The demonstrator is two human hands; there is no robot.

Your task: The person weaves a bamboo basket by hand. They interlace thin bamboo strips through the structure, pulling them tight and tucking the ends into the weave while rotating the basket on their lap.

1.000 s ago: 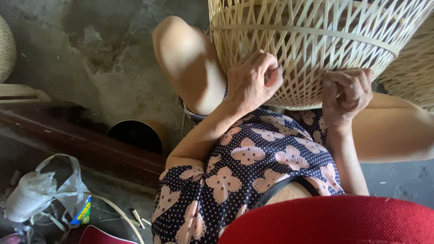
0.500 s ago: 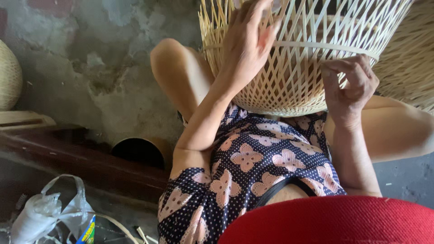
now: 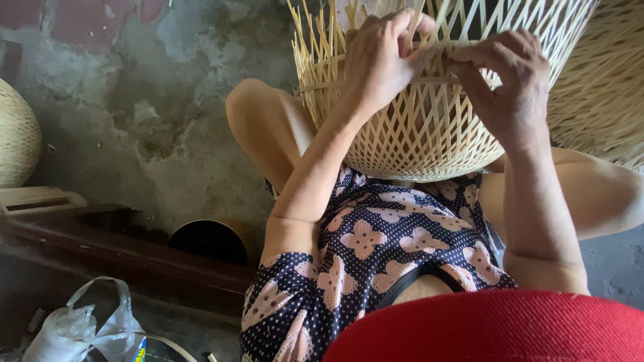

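Observation:
A pale open-weave bamboo basket (image 3: 429,134) rests on my lap, its loose strip ends sticking up at the upper left. My left hand (image 3: 382,57) lies on the upper wall of the basket, fingers curled and pinching a thin bamboo strip near the horizontal band. My right hand (image 3: 513,84) is beside it, fingertips pinching the same band and strip. The two hands almost meet near the top of the basket.
Another woven basket (image 3: 604,100) stands at the right, and a third rounded one (image 3: 17,134) at the far left. A dark wooden beam (image 3: 127,258) and dark round container (image 3: 211,241) lie on the concrete floor. A white plastic bag (image 3: 80,328) sits bottom left.
Both hands have risen from the basket's lower side to its upper band and come together. The view has tilted so the basket sits lower and larger.

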